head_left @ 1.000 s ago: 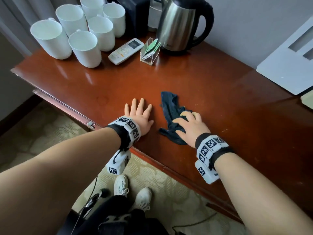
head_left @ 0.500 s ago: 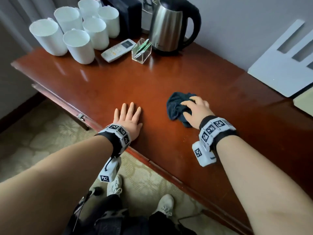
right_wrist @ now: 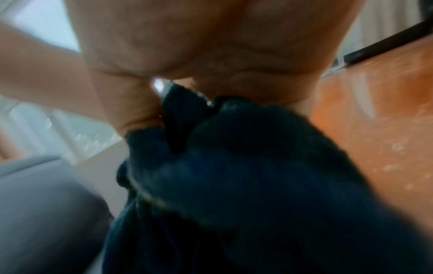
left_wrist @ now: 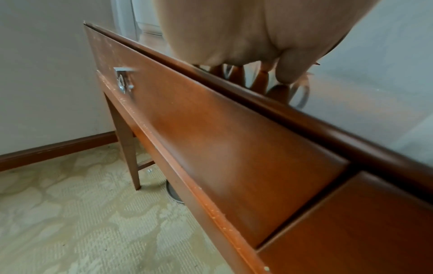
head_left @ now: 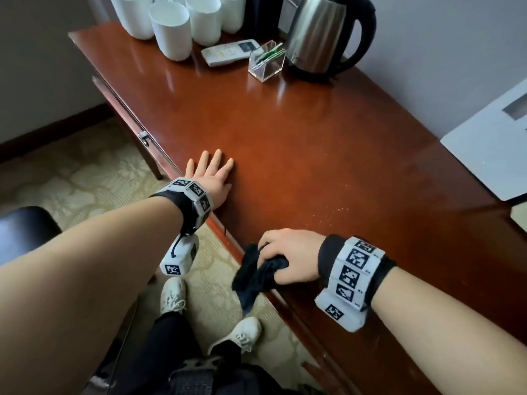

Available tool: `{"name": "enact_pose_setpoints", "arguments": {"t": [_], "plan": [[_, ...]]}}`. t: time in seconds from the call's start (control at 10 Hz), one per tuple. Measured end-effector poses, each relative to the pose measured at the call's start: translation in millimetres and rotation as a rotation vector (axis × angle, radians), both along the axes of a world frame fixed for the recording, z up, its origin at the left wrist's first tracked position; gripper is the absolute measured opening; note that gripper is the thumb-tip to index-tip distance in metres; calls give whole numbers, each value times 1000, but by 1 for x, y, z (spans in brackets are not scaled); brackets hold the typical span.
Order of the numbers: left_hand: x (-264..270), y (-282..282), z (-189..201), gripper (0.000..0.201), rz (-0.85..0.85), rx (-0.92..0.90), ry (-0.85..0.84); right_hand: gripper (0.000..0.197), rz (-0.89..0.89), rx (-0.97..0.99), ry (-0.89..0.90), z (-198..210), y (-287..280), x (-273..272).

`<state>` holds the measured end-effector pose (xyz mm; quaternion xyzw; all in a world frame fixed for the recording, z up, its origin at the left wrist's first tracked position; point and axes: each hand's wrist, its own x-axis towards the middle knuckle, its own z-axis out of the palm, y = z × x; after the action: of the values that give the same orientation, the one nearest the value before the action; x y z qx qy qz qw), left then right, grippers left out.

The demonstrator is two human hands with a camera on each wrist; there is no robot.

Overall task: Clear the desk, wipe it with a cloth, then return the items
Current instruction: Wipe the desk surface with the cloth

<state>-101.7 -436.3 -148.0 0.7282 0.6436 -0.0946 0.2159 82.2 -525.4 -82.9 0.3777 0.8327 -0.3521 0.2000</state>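
Note:
A dark blue cloth is bunched in my right hand at the front edge of the red-brown desk, with part of it hanging over the edge. In the right wrist view the cloth fills the frame under my curled fingers. My left hand lies flat on the desk near its front edge, fingers straight; its palm shows from below in the left wrist view. At the back left stand several white cups, a white remote, a clear holder of sachets and a steel kettle.
A white board leans against the wall at the desk's right end. Pale specks lie on the wood ahead of my right hand. The drawer front has a metal pull. A black stool stands on the carpet at left.
My right hand has dragged the cloth back from the middle of the desk to its front edge, bunching it in a grip. The left hand has stayed flat on the wood.

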Motion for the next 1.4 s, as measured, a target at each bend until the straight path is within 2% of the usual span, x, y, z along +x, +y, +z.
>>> {"name": "enact_pose_setpoints", "arguments": {"t": [0.1,0.2,0.3,0.4,0.5,0.6,0.7,0.8,0.9,1.0,1.1,1.2,1.3,1.4], "plan": [[16,-5,1,64,72,-22,10,39,-275,59,112,13,23,21],[24,-7,-3,70,87,-18,58,49,-585,251,-2,12,51,50],[25,-8,-6,71,91,-20,69,59,-737,267,-149,-4,67,62],[25,-8,-5,71,88,-29,68,67,-710,222,-183,-24,68,52],[25,-8,-4,70,82,-42,72,64,-662,355,-235,-38,67,38],[25,-7,-3,70,82,-51,79,49,-625,464,-230,-43,68,35],[25,-7,-2,70,84,-58,81,40,-512,503,-194,-40,56,40],[26,-7,-4,70,84,-50,84,40,-286,426,-167,-29,25,40],[25,-7,-4,70,85,-51,88,40,-15,231,-46,-21,-14,32],[25,-7,-3,70,85,-54,81,38,28,108,72,-13,-25,27],[25,-7,-3,70,87,-45,74,37,-188,202,151,1,3,35],[25,-8,-4,68,87,-28,72,37,-454,379,64,4,40,52],[25,-8,-4,69,100,-18,56,38,-494,403,-146,-13,45,54],[24,-6,-2,69,105,-15,32,40,-362,350,-175,-27,27,44]]}}
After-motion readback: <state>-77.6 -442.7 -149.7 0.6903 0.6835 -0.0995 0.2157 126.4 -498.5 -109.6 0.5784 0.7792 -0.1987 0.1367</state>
